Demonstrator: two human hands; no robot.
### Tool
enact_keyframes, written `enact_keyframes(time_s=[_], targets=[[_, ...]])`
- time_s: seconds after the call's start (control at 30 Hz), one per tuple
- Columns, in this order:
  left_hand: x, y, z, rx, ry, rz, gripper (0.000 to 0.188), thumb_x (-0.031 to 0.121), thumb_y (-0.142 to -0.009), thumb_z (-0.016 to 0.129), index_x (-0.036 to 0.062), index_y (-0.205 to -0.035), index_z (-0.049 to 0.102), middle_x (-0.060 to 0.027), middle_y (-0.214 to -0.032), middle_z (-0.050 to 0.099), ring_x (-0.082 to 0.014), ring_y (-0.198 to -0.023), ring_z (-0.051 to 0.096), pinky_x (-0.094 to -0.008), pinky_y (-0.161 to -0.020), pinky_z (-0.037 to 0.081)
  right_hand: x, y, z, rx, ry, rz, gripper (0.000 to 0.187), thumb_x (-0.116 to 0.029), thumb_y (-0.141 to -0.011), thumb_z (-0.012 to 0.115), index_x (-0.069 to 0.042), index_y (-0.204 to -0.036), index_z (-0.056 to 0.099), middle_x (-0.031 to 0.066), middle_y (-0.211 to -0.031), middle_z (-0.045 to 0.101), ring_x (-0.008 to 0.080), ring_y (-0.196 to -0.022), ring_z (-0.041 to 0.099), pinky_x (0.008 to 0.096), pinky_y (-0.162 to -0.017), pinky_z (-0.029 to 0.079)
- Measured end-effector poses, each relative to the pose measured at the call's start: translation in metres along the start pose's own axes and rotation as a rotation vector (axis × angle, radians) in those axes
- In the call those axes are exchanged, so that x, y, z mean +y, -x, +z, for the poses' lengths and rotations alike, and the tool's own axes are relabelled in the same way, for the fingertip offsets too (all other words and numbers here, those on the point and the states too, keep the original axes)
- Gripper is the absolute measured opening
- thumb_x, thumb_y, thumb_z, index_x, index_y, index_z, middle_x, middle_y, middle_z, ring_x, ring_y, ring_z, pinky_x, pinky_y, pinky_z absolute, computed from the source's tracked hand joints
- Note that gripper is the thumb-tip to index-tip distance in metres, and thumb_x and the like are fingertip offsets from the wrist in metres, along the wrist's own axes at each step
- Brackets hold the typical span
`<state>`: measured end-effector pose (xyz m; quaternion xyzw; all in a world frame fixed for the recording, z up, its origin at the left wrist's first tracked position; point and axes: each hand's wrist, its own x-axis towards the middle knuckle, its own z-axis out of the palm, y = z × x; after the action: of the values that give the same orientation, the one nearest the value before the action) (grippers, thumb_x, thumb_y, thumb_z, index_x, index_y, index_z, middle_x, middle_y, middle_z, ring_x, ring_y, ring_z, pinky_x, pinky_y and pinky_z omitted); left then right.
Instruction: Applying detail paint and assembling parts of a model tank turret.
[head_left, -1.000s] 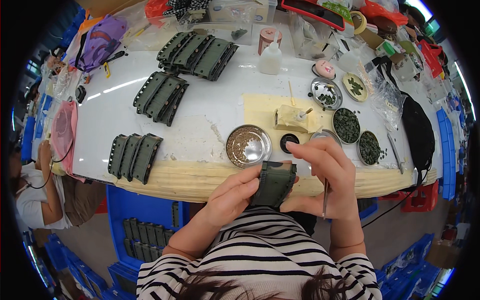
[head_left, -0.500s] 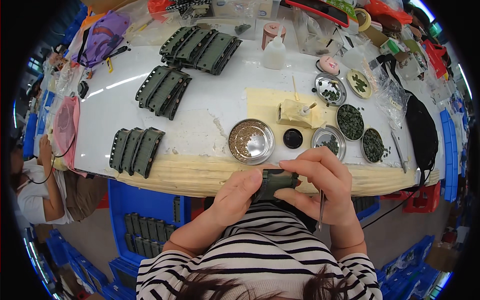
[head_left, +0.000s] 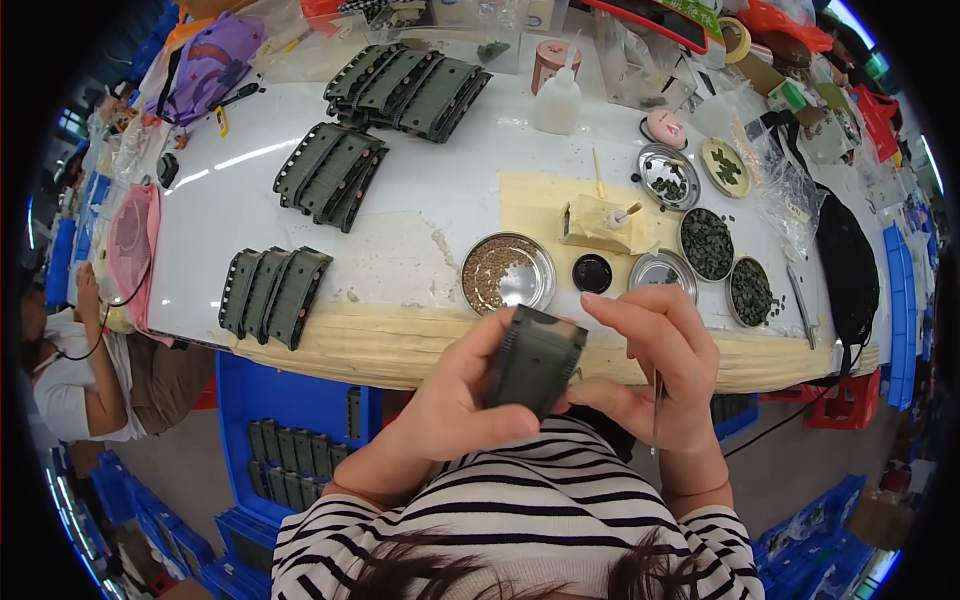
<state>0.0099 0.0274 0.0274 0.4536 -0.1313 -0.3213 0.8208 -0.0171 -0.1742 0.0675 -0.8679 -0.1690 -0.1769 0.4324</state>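
Note:
My left hand [head_left: 462,395] grips a dark green curved plastic piece [head_left: 538,362] above the table's near edge, its broad face tilted up. Beside it, my right hand [head_left: 655,365] keeps slim metal tweezers [head_left: 656,410] hanging down from its curled fingers. The right index finger and thumb are apart; the thumb tip lies close to the piece's lower right edge, and I cannot tell if they touch. Beyond my hands stand a round metal dish of small brass-coloured parts [head_left: 487,262], a small black pot [head_left: 592,273] and a metal dish [head_left: 670,268] partly hidden by my right hand.
Stacks of similar green pieces [head_left: 330,175] lie on the left. Bowls of green chips [head_left: 706,245] stand right, near a paper-wrapped block [head_left: 603,222] and a white squeeze bottle [head_left: 556,105]. Below the table edge is a blue crate [head_left: 240,410]. Another person [head_left: 95,385] sits far left.
The green piece has turned in my left hand, so its broad face shows more. My right fingers have moved slightly right, off its upper edge, with the tweezers still held.

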Motion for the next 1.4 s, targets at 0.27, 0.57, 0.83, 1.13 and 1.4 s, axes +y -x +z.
enact_keyframes(time_s=[0.27,0.57,0.83,1.13,1.4], targets=[[0.056,0.032,-0.063,0.707,-1.167,0.201,0.055,0.003,-0.074,0.071,-0.0018,-0.123,0.045,-0.0122,-0.102,0.059,-0.0163,-0.092,0.059,-0.0283,-0.082,0.048,0.002,0.004,-0.011,0.084,0.065,0.078,0.043,-0.016,-0.066,0.083,-0.003,-0.105,0.069,0.0072,-0.084,0.059,0.0174,-0.069,0.055,0.0258,-0.053,0.042],[0.063,0.030,-0.082,0.711,-1.509,0.222,0.048,0.010,-0.072,0.073,-0.0047,-0.115,0.057,-0.0167,-0.105,0.062,-0.0297,-0.094,0.062,-0.0353,-0.083,0.048,0.004,0.001,-0.003,0.038,0.071,0.051,0.036,-0.008,-0.066,0.081,-0.003,-0.099,0.069,0.0095,-0.081,0.059,0.0206,-0.068,0.058,0.0282,-0.058,0.046],[0.076,0.021,-0.108,0.876,-1.786,0.419,0.036,0.016,-0.078,0.075,-0.0004,-0.107,0.064,-0.0118,-0.102,0.062,-0.0274,-0.094,0.059,-0.0348,-0.082,0.047,0.007,0.002,-0.003,0.026,0.071,0.052,0.033,-0.007,-0.067,0.080,-0.003,-0.097,0.069,0.0088,-0.079,0.058,0.0203,-0.066,0.058,0.0282,-0.056,0.046],[0.096,-0.041,-0.121,0.669,-1.954,0.513,0.015,0.011,-0.082,0.070,0.0008,-0.086,0.060,-0.0095,-0.090,0.058,-0.0271,-0.086,0.054,-0.0371,-0.076,0.044,0.007,0.006,-0.001,0.002,0.062,0.033,0.031,-0.007,-0.067,0.080,-0.004,-0.096,0.070,0.0084,-0.079,0.058,0.0198,-0.063,0.058,0.0284,-0.054,0.046],[0.085,-0.026,-0.086,0.597,-1.736,0.741,0.017,-0.001,-0.075,0.071,0.0003,-0.080,0.055,-0.0174,-0.112,0.063,-0.0298,-0.101,0.061,-0.0366,-0.085,0.048,0.012,0.007,0.005,-0.016,0.029,0.012,0.039,-0.007,-0.068,0.080,-0.006,-0.105,0.068,0.0094,-0.086,0.059,0.0204,-0.067,0.058,0.0283,-0.056,0.046]])
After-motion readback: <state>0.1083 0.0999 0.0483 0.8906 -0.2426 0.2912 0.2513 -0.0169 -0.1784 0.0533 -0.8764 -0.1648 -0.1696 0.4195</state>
